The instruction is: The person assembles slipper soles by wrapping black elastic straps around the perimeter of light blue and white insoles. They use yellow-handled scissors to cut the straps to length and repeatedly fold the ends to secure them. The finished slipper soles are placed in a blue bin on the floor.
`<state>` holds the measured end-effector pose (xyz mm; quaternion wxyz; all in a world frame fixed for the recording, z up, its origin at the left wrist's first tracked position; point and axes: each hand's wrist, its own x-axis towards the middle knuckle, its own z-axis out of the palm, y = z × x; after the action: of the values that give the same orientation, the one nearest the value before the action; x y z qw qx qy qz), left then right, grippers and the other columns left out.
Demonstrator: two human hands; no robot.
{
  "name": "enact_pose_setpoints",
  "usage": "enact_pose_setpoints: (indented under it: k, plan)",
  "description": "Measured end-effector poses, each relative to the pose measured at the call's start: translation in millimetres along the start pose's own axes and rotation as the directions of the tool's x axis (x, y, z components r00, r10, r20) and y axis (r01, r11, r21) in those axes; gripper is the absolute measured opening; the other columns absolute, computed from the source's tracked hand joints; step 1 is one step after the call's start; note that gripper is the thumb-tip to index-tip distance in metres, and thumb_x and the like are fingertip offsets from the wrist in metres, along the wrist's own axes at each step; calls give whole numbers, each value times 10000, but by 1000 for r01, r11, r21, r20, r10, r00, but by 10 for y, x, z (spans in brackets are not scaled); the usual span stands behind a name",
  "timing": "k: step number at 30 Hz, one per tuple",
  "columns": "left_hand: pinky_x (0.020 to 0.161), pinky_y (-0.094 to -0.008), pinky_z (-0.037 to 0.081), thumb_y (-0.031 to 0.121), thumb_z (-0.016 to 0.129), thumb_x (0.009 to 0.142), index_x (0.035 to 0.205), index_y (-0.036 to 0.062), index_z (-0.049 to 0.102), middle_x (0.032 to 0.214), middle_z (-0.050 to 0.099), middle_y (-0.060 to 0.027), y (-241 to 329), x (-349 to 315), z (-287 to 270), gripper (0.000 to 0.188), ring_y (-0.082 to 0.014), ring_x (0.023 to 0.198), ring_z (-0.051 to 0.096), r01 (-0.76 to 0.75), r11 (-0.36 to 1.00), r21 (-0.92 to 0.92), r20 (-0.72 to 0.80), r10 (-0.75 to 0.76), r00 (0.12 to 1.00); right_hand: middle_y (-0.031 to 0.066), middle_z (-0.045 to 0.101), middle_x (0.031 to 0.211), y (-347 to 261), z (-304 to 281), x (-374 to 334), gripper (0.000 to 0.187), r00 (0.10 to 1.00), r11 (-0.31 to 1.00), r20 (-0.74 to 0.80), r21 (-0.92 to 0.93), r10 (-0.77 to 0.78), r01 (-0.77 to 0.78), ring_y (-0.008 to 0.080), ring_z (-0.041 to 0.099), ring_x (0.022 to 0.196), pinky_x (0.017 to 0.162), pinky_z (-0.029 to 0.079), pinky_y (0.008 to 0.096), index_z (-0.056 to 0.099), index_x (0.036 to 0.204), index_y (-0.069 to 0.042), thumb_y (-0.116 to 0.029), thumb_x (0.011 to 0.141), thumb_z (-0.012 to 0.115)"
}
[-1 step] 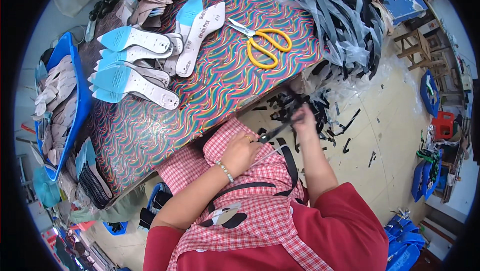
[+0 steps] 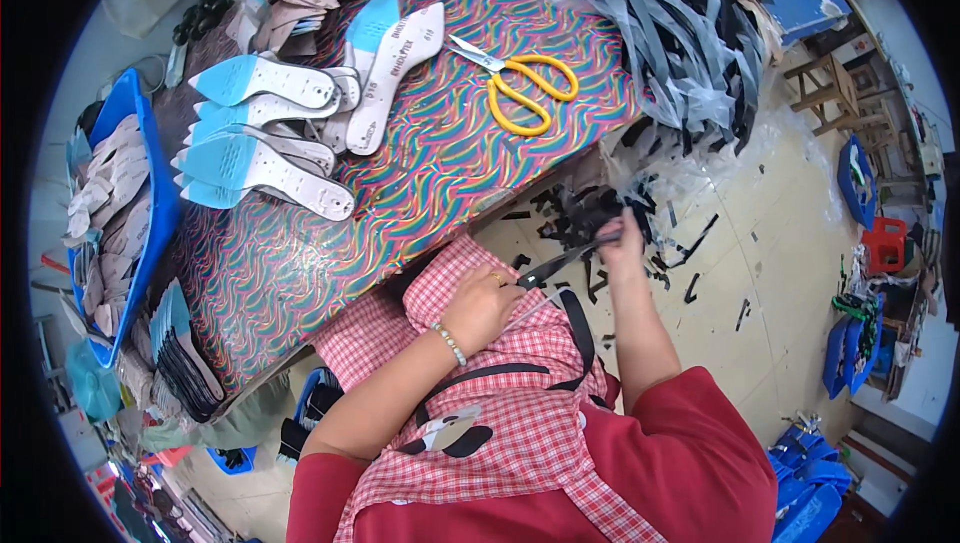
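A red shirt [image 2: 690, 448], checked apron [image 2: 535, 433] and beaded bracelet [image 2: 451, 342] are worn

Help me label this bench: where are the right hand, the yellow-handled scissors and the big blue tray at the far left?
Right hand [image 2: 622, 248]: head view, middle of the hand.
Yellow-handled scissors [image 2: 497, 69]: head view, where blades meet handles.
Blue tray [image 2: 163, 195]: head view, bare part of its wall.
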<state>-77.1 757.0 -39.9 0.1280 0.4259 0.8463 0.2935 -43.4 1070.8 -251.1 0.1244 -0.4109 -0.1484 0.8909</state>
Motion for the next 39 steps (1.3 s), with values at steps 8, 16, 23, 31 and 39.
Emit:
enact_pose_setpoints:
  k: [8,16,23,31,39]
  plan:
    - [864,-362,455,121,636,780,912,57,701,972,643,-82,149,198,82,160,-263,967,563,-132,984,-123,214,156,964,93,615,1059,-891,453,-990,299,747,771,-201,-76,-633,633,139,565,733,581,481,261,426,1271,-88,-175,985,436]
    - [971,-295,416,176,533,955,1376,-7,403,1282,558,-157,586,805,-306,477,-196,1153,538,133,736,-664,41,-142,989,62,619,993,-308,1475,-2363,265,711,241,640,-670,-292,702,95,545,589,531,450,231,567,1148,-41,26,924,443]
    - [1053,-361,352,348,466,989,1475,11,170,1469,315,-135,426,667,-190,661,-221,1295,399,193,-243,-951,250,-230,941,167,610,1172,-104,1798,-2442,723,791,265,562,-746,-242,611,163,615,630,586,512,286,-29,1496,-118,-22,937,418]
    - [913,-338,474,197,492,982,1221,47,548,1148,624,-52,385,747,-272,287,-153,1033,601,168,-238,-957,245,-347,905,211,555,1279,21,1835,-2251,533,539,80,836,-533,-103,842,265,567,1167,959,429,309,229,1444,16,-25,944,412]
    - [887,-309,486,137,482,981,1213,4,547,1085,643,-79,388,748,-311,275,-165,958,625,33,49,-998,7,-469,883,172,526,1071,72,1965,-2400,512,332,-355,866,-465,-375,811,274,538,977,881,431,348,284,1448,-5,-119,970,427]
